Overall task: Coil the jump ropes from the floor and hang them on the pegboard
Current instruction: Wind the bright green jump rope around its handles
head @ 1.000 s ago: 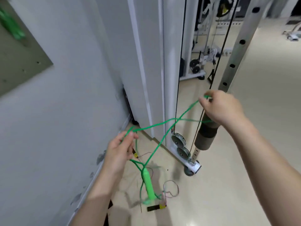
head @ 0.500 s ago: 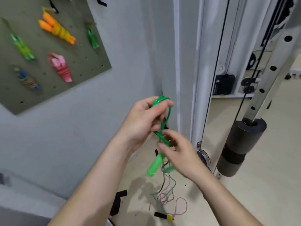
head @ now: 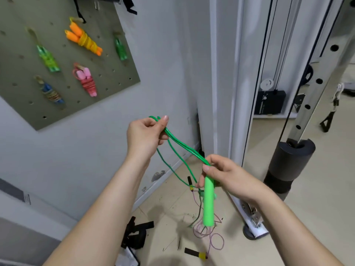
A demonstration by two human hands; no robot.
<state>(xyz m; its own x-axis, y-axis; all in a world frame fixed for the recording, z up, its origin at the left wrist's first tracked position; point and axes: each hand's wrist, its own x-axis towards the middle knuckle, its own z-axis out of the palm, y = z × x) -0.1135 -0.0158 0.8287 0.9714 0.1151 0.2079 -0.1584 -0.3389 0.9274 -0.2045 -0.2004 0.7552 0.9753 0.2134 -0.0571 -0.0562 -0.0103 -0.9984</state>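
Right hand: the right hand [head: 228, 177] is lowest and nearest, its grip closed, thumb and fingers pinching the green jump rope [head: 184, 150] just above the green handle [head: 208, 202], which hangs straight down from it.
Left hand: the left hand [head: 146, 135] is raised higher and to the left, its grip closed on the folded top of the cord, thumb pressed over the strands.
Rope: doubled strands run taut between the two hands; two looser loops sag below the left hand towards the floor [head: 317, 208].
Floor: under the hands lies a thin pink rope [head: 211, 239] in loose rings with black-and-yellow handles, and black straps [head: 136, 233] lie near the wall.
Pegboard: the pegboard [head: 63, 104] is on the wall up left, with coiled bundles hanging on it: orange [head: 84, 40], pink [head: 86, 79], green [head: 48, 58], blue [head: 51, 93].
Beyond: a gym frame with a black foam pad [head: 290, 164] stands to the right.
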